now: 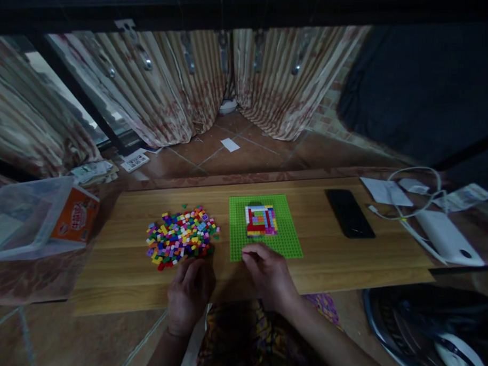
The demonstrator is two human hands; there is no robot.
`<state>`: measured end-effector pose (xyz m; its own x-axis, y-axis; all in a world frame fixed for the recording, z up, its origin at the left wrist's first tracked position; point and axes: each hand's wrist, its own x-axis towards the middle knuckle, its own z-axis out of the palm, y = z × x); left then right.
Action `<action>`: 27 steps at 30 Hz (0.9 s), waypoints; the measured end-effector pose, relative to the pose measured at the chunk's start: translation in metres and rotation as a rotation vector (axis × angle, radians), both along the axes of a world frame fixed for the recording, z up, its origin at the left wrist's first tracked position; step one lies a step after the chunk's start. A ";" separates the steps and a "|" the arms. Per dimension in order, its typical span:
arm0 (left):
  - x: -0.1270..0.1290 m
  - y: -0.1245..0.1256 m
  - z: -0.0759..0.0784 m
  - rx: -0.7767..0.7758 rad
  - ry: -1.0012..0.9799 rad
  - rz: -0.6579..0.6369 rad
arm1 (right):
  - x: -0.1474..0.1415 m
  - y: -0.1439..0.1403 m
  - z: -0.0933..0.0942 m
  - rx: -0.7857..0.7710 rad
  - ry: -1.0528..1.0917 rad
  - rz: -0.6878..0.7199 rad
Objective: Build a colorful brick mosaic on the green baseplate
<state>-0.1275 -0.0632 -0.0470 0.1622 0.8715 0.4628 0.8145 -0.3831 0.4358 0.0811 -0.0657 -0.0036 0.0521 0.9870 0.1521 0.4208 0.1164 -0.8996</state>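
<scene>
1. The left hand (189, 294) is at the near edge of the wooden tabletop (323, 279), just below the brick pile. Its fingers curl inward, partly closed; whether they grip anything cannot be told.
2. The right hand (269, 273) is over the near edge of the green studded baseplate, thumb and forefinger brought together in a pinch. A tiny reddish spot shows at the fingertips, too small to tell whether it is a brick.
3. The loose toy building bricks (184, 236) lie in a spread heap on the tabletop, left of the baseplate, in red, yellow, blue, green, white, orange, pink and purple.
4. The green studded baseplate (290, 240) lies flat near the middle of the tabletop, between the heap and the phone.
5. The squarish brick build (261, 221) sits on the baseplate, its multicoloured outer rows framing smaller rows within.
6. To the right, a black smartphone (350, 214) lies on the tabletop, apart from the baseplate. Beyond it are a looped white cable (405, 217) and a flat white device (450, 240).
7. At the far left stands a clear plastic bin (28, 204) with an orange box (75, 216) at its right end.
8. Patterned curtains (172, 89) hang behind the tabletop, and a white paper (230, 145) lies on the tiled floor (211, 165).
</scene>
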 end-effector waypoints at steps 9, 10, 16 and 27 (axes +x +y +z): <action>-0.003 0.002 -0.005 0.014 0.024 -0.009 | 0.063 0.002 -0.025 -0.056 0.191 -0.345; -0.003 0.002 -0.004 0.018 0.028 -0.009 | 0.064 0.005 -0.026 -0.035 0.190 -0.351; -0.001 0.003 -0.003 0.033 0.032 0.001 | 0.064 0.020 -0.035 0.044 0.171 -0.327; -0.001 0.002 -0.002 0.011 0.026 0.000 | 0.071 0.033 -0.031 -0.082 0.351 -0.340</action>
<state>-0.1281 -0.0608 -0.0489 0.1745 0.8662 0.4682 0.8254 -0.3880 0.4101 0.1519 -0.0331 -0.0343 0.4071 0.9133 -0.0101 0.0925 -0.0523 -0.9943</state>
